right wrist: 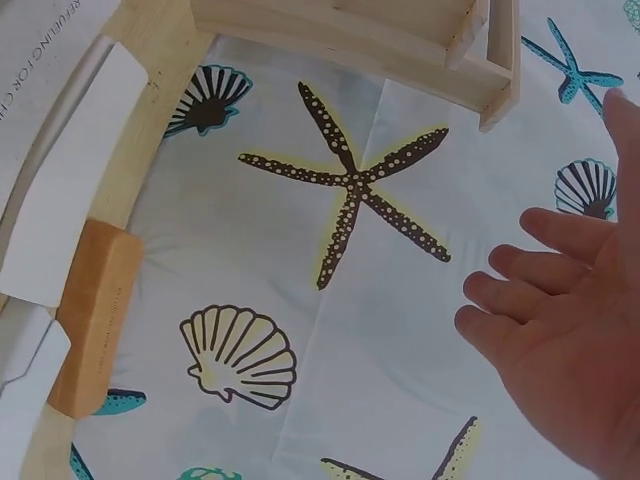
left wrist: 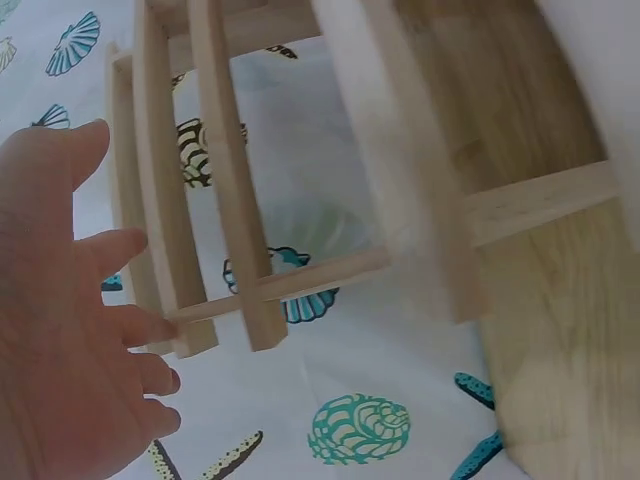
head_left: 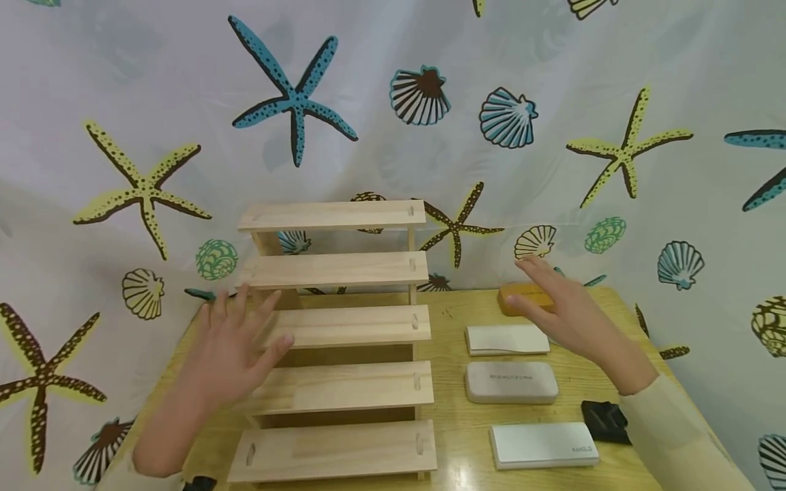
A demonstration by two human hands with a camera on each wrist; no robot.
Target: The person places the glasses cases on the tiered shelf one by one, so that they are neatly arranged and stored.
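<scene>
A pale wooden tiered stand [head_left: 362, 385] with several stepped shelves rises on the left half of the table. My left hand [head_left: 230, 351], fingers spread and holding nothing, overlaps the stand's left side in the head view. In the left wrist view that hand [left wrist: 70, 330] appears beside the shelf ends. Over the table's right side hovers my right hand [head_left: 571, 320], its fingers extended and nothing in it. Closest to it is an orange case [head_left: 512, 300], partly covered by the hand. A white case with a flap [head_left: 506, 339] lies just in front of that one.
A grey-white case with lettering [head_left: 512, 383] and another white case [head_left: 543, 443] continue the column toward me. Beside them a crumpled black item [head_left: 604, 419] lies near my right sleeve. Behind the wooden table [head_left: 454, 436] hangs a sea-patterned curtain [head_left: 381, 157].
</scene>
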